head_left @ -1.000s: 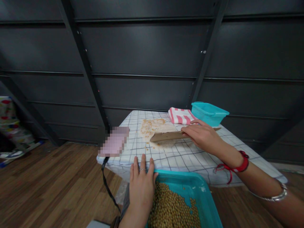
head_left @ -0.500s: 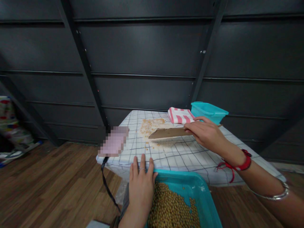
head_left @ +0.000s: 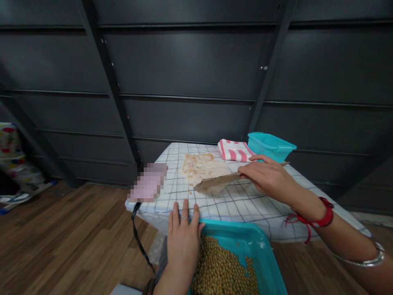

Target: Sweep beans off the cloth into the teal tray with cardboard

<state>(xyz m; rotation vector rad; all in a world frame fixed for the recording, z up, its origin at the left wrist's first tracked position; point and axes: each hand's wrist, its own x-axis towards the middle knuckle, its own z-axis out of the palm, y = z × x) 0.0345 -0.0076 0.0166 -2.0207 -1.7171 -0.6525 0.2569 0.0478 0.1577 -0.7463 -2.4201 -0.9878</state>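
Observation:
My right hand (head_left: 265, 176) pinches one end of a piece of brown cardboard (head_left: 218, 179), held tilted just over the checked cloth. Beneath and beyond its edge lies a patch of pale powdery crumbs (head_left: 211, 166) with scattered yellowish beans (head_left: 196, 168). My left hand (head_left: 183, 237) lies flat with fingers apart at the table's front edge, beside the left corner of a teal tray (head_left: 242, 226). Many round brownish-yellow beans (head_left: 222, 268) fill much of that tray. My left thumb is near its rim; whether it presses on it I cannot tell.
A pink-and-white striped towel (head_left: 235, 150) and a teal basin (head_left: 272, 146) stand at the table's back right. A blurred pink flat object (head_left: 149, 182) with a black strap (head_left: 136, 233) lies at the left edge. A dark panelled wall (head_left: 187, 61) rises behind the table.
My right hand has drawn the cardboard slightly nearer to me and tilted it, uncovering more of the crumb patch behind it. My left hand stays in place.

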